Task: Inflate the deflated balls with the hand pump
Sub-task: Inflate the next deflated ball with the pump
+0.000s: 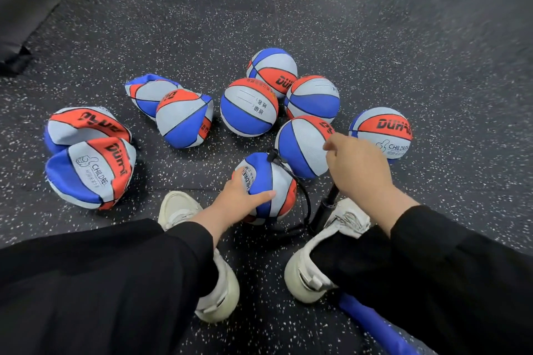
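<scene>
The ball (271, 181) on the floor (202, 23) sits under the left hand (239, 196), whose spread fingers press it; right hand (357, 164), just right, curls around the pump (326, 207) handle.

Both arms reached forward and down, each in a black sleeve to the wrist. Left hand (240, 200) lay spread, fingers fairly straight, thumb extended rightward, palm down. Right hand (357, 167) was raised higher, fingers curled into a closed fist, knuckles up, wrist bent slightly.
</scene>
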The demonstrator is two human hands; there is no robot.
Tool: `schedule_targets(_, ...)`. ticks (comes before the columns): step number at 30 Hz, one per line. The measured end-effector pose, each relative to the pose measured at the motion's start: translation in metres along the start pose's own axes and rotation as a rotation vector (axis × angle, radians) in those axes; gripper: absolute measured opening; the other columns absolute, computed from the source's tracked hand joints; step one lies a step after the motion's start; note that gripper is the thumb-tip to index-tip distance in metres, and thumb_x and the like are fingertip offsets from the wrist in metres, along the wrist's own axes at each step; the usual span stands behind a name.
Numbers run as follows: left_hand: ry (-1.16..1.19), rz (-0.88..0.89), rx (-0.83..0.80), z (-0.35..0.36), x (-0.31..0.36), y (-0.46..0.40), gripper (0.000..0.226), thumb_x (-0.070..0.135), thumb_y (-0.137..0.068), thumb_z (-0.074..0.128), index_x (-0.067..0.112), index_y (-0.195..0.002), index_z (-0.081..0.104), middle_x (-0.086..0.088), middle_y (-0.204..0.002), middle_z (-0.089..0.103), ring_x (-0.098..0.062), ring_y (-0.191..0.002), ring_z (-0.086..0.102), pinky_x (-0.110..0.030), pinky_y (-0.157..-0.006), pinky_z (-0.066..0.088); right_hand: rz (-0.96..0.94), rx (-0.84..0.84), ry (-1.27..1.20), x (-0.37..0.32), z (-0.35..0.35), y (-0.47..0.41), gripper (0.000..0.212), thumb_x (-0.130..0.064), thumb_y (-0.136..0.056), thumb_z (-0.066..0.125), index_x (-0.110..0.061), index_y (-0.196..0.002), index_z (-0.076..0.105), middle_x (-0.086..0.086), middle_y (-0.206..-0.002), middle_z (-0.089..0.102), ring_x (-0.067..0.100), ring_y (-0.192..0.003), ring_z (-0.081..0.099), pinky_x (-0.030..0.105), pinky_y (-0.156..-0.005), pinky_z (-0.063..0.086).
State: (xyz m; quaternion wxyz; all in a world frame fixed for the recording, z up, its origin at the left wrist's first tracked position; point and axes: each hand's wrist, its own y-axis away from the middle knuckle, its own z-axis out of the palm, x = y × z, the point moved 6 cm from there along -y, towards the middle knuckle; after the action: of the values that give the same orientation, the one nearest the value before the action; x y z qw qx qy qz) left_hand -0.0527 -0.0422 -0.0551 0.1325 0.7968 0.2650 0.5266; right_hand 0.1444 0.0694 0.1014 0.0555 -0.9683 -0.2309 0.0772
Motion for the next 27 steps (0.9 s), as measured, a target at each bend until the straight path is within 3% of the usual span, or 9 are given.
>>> schedule_targets(3,0.044,-0.024,0.022,-0.001,-0.002,-0.001,0.136,0.074,-0.058,0.082,0.021,-0.162,0.012,-0.004,-0.165,0.028,-0.024,-0.149,0.032,-0.044,-0.121,0.031,0.084,0.048,0.050,0.010,0.022,0.021,0.017,-0.022,-0.097,0.047,-0.018,-0.098,0.064,0.005,-0.095,0.066,0.035,-0.082,0.063,0.035,-0.062,0.039)
schedule_targets(7,0.116,-0.028,0.019,-0.001,-0.002,-0.001,0.139,0.073,-0.055,0.085,0.021,-0.162,0.012,0.001,-0.165,0.030,-0.020,-0.148,0.033,-0.042,-0.122,0.031,0.074,-0.118,0.087,0.011,0.073,0.043,0.011,-0.017,-0.095,0.045,-0.014,-0.091,0.054,0.007,-0.094,0.055,0.036,-0.083,0.060,0.037,-0.061,0.038)
schedule_targets(11,0.153,-0.024,0.043,-0.002,-0.005,-0.002,0.125,0.054,-0.072,0.088,0.019,-0.163,0.010,0.000,-0.166,0.024,-0.020,-0.151,0.028,-0.035,-0.121,0.028,-0.028,-0.177,0.111,0.005,0.090,0.047,0.005,-0.005,-0.084,0.057,-0.010,-0.085,0.058,0.011,-0.087,0.056,0.037,-0.071,0.059,0.036,-0.055,0.037)
schedule_targets(14,0.158,-0.023,0.043,-0.003,-0.008,-0.002,0.125,0.053,-0.073,0.088,0.019,-0.163,0.009,0.000,-0.168,0.022,-0.019,-0.152,0.026,-0.036,-0.122,0.027,0.002,-0.240,0.092,0.007,0.092,0.040,0.012,-0.011,-0.091,0.050,-0.013,-0.099,0.059,0.009,-0.098,0.059,0.035,-0.083,0.061,0.040,-0.066,0.048)
schedule_targets(17,0.148,-0.016,0.030,-0.004,-0.007,0.000,0.123,0.049,-0.074,0.088,0.017,-0.163,0.009,-0.001,-0.167,0.023,-0.020,-0.151,0.027,-0.036,-0.122,0.028,0.045,-0.294,0.032,0.009,0.085,0.038,0.022,-0.017,-0.096,0.045,-0.021,-0.113,0.059,0.003,-0.110,0.065,0.031,-0.095,0.064,0.037,-0.075,0.050)
schedule_targets(22,0.127,-0.011,0.046,-0.006,-0.002,0.002,0.122,0.050,-0.075,0.087,0.018,-0.163,0.010,-0.004,-0.166,0.024,-0.023,-0.151,0.026,-0.037,-0.121,0.027,-0.025,-0.062,-0.006,0.000,0.011,0.003,0.024,-0.020,-0.096,0.049,-0.022,-0.114,0.065,0.006,-0.101,0.072,0.035,-0.091,0.065,0.040,-0.074,0.052)
schedule_targets(27,0.113,-0.008,0.055,-0.006,0.003,0.004,0.117,0.046,-0.077,0.087,0.016,-0.162,0.012,-0.006,-0.165,0.026,-0.024,-0.150,0.028,-0.035,-0.119,0.027,-0.009,0.002,-0.030,-0.002,-0.011,-0.003,0.023,-0.019,-0.093,0.050,-0.023,-0.107,0.067,0.006,-0.094,0.071,0.035,-0.087,0.063,0.039,-0.070,0.050)
